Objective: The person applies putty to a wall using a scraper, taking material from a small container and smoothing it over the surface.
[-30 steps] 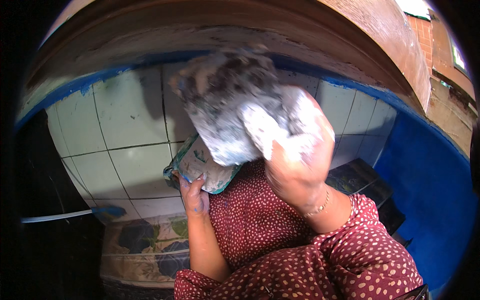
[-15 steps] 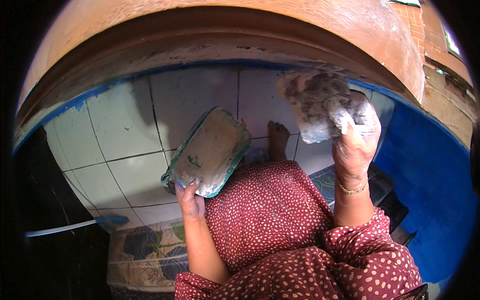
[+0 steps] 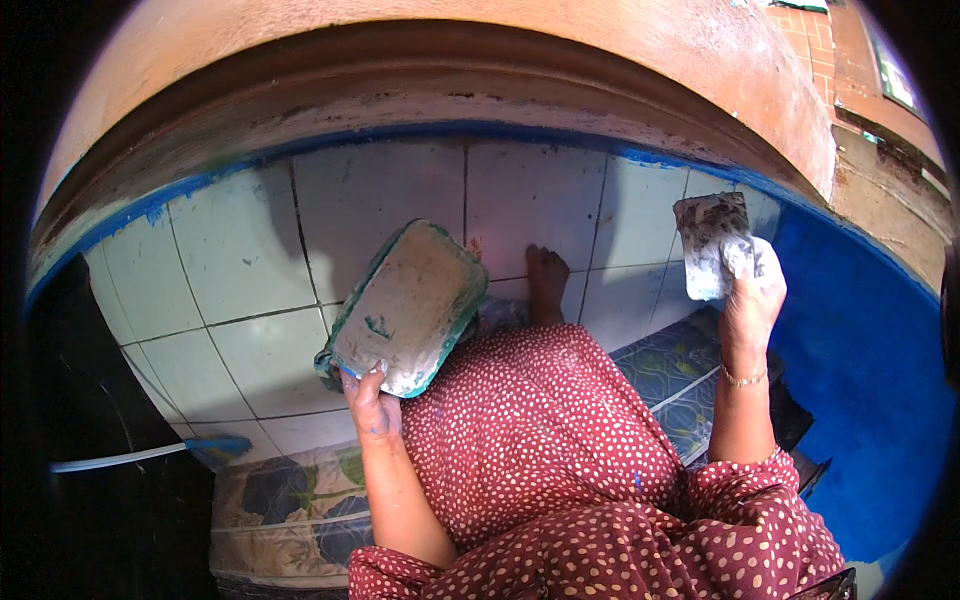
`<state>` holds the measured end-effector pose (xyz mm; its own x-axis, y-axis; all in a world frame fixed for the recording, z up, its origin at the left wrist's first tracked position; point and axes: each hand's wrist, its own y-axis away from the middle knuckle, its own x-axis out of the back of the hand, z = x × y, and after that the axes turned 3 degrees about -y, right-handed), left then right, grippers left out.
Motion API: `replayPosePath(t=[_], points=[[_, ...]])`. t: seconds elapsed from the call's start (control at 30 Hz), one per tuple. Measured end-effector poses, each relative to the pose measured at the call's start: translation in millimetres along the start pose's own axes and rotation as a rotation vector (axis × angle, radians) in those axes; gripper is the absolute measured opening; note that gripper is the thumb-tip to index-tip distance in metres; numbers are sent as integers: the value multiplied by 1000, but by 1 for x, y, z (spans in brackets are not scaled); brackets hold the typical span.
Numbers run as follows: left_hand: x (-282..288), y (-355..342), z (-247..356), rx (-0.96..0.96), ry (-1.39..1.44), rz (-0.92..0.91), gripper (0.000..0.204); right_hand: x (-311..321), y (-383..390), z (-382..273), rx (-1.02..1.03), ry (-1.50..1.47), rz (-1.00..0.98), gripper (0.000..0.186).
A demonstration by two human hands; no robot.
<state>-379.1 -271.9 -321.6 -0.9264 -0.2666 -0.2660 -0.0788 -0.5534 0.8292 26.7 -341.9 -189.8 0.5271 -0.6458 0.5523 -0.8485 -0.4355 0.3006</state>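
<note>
My left hand (image 3: 370, 410) is closed on the near lower corner of a teal rectangular tray (image 3: 400, 305), which has pale grey paste over its inside and along its rim. My right hand (image 3: 752, 292) grips a flat square spreader (image 3: 708, 225) smeared with white and dark grey paste, held out to the right in front of white wall or floor tiles (image 3: 530, 170); whether it touches them I cannot tell. Both hands are smeared with paste, and the spreader is well apart from the tray. My bare foot (image 3: 548, 280) shows between the two.
A curved brown ledge (image 3: 450, 75) with blue-painted lower edge arches across the top. A blue surface (image 3: 860, 390) lies at the right. A long pale stick (image 3: 120, 458) with a blue head is at the left, beside a dark area. Patterned covering (image 3: 285, 500) lies under me.
My right hand with the spreader has moved from the middle out to the right and away from my head. The tray has swung into clearer view, and my foot has come into sight.
</note>
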Motion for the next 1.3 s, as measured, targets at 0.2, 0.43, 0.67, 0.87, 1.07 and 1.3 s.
replayPosePath(t=[0.2,0.43,0.67,0.87,1.07,1.3], points=[[5,1,-6,-27,19,20,66,-44,20,-43,255,47,-75,12],[14,4,3,-77,83,50,66,-78,61,-26,132,102,-204,17],[21,7,9,-139,169,47,69,-228,131,-117,395,-130,-690,28],[15,9,18,-163,209,73,78,-347,150,-140,910,-88,-621,29],[33,-3,-2,-160,221,89,77,-386,141,-159,1039,-109,-281,20],[18,4,10,-146,207,61,70,-284,111,-122,906,-160,-291,21]])
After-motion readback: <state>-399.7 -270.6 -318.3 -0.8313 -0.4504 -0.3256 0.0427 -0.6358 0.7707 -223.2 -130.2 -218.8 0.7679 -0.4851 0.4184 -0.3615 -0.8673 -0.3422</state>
